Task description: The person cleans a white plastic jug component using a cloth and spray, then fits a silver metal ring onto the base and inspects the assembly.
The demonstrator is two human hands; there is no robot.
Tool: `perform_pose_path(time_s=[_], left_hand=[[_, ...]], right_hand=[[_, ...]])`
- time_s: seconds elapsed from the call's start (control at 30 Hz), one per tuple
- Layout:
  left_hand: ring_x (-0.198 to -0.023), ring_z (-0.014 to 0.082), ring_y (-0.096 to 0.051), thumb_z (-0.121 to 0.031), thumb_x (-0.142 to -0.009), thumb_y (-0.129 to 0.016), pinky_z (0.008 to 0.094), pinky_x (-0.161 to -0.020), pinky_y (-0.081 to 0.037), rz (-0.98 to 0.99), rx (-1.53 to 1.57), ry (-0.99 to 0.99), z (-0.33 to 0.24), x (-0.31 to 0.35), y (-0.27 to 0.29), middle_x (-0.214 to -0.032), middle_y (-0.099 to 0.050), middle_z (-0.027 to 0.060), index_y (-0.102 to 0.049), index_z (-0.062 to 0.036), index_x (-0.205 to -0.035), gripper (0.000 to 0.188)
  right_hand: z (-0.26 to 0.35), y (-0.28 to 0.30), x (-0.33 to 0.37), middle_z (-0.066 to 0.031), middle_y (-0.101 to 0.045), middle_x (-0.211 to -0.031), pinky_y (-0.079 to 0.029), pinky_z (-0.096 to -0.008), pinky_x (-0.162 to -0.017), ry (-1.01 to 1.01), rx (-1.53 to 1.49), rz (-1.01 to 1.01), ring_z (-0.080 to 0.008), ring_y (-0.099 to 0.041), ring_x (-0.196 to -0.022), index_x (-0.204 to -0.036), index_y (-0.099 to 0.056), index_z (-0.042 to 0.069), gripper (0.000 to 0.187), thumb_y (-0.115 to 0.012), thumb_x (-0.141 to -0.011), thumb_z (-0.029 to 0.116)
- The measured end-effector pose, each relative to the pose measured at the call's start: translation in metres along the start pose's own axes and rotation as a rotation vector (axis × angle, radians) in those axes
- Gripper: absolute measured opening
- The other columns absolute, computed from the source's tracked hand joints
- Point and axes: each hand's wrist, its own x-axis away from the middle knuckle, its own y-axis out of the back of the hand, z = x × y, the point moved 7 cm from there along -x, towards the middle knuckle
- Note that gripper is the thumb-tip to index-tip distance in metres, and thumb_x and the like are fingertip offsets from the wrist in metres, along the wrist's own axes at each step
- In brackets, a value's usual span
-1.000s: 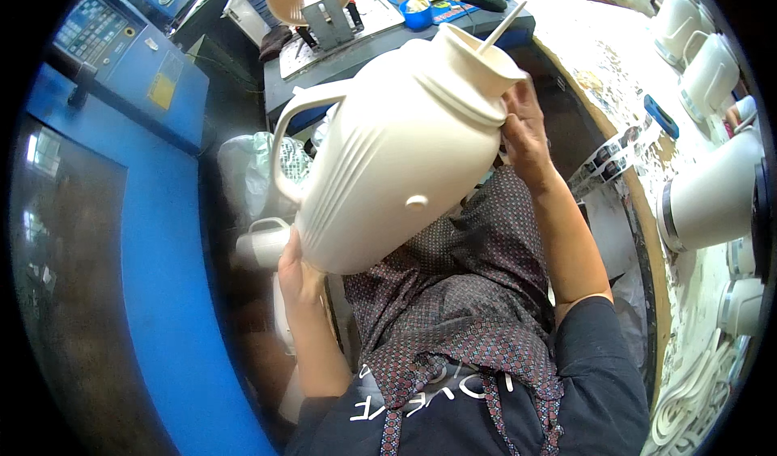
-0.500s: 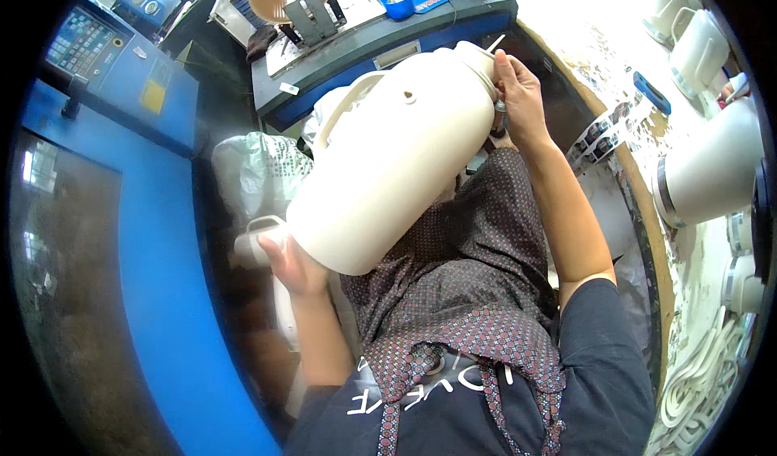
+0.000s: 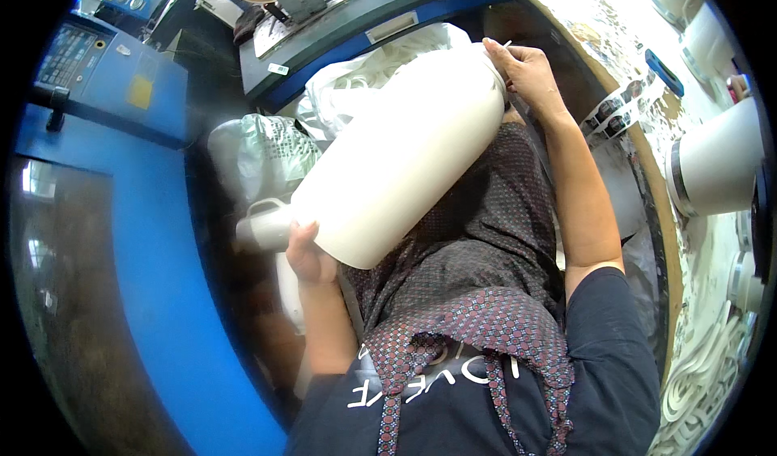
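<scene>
A large cream thermos jug (image 3: 396,165) lies slantwise across my lap, its base at lower left and its neck at upper right. At the base my left hand (image 3: 312,258) supports the lower edge, fingers curled under and partly hidden. My right hand (image 3: 530,76) is closed at the neck, thumb and fingers pinching near the rim. A thin pale tip (image 3: 507,44) sticks out beside those fingers; I cannot tell what it belongs to. The jug's smooth side faces up, and its handle is out of sight.
A blue machine (image 3: 162,294) stands at left. White plastic bags (image 3: 271,156) lie behind the jug, below a dark desk (image 3: 380,31). A worn white table (image 3: 583,11) curves along the right, bearing white jugs (image 3: 716,161), a label strip (image 3: 615,112) and pale handle-like loops (image 3: 700,383).
The jug has been turned about its length, so its handle and small side hole no longer show. My left fingers have closed in against the base.
</scene>
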Motion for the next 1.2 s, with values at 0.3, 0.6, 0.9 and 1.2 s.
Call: perform_pose_path(time_s=[0.3,0.6,0.9,1.2], left_hand=[[-0.122,0.0351,-0.052,-0.014,-0.084,-0.049,0.0471,-0.107,-0.036,0.012,0.181,0.042,0.004,-0.010,0.009,-0.132,-0.053,0.0237,-0.046,0.0096,-0.130,0.051],[-0.124,0.0363,-0.049,-0.018,-0.083,-0.047,0.0478,-0.108,-0.035,-0.005,0.249,0.072,0.003,-0.013,0.033,-0.134,-0.051,0.0236,-0.045,0.0092,-0.132,0.056],[-0.124,0.0370,-0.049,-0.021,-0.083,-0.048,0.0478,-0.107,-0.036,0.023,0.337,0.082,-0.003,-0.010,0.037,-0.135,-0.050,0.0236,-0.044,0.0078,-0.134,0.058],[-0.122,0.0388,-0.048,-0.018,-0.072,-0.055,0.0480,-0.103,-0.041,-0.160,0.123,-0.010,-0.010,-0.003,0.052,-0.134,-0.048,0.0241,-0.036,0.0066,-0.138,0.072]], right_hand=[[0.013,0.006,0.007,-0.0063,-0.064,-0.068,-0.047,-0.0249,-0.057,-0.012,-0.081,0.049,-0.0103,-0.059,-0.061,-0.084,-0.070,-0.002,0.053,-0.064,-0.087,0.050],[0.037,0.004,0.022,0.0011,-0.057,-0.066,-0.042,-0.0224,-0.059,0.128,-0.279,0.094,-0.0062,-0.051,-0.061,-0.089,-0.070,0.003,0.033,-0.059,-0.095,0.033],[0.060,-0.006,0.048,-0.0012,-0.061,-0.075,-0.045,-0.0239,-0.071,0.216,-0.392,0.264,-0.0088,-0.055,-0.074,-0.110,-0.069,0.001,0.030,-0.055,-0.097,0.024],[0.024,-0.021,0.065,-0.0001,-0.062,-0.077,-0.044,-0.0195,-0.050,-0.133,-0.266,0.489,-0.0051,-0.054,-0.058,-0.102,-0.064,0.000,0.026,-0.064,-0.092,0.023]])
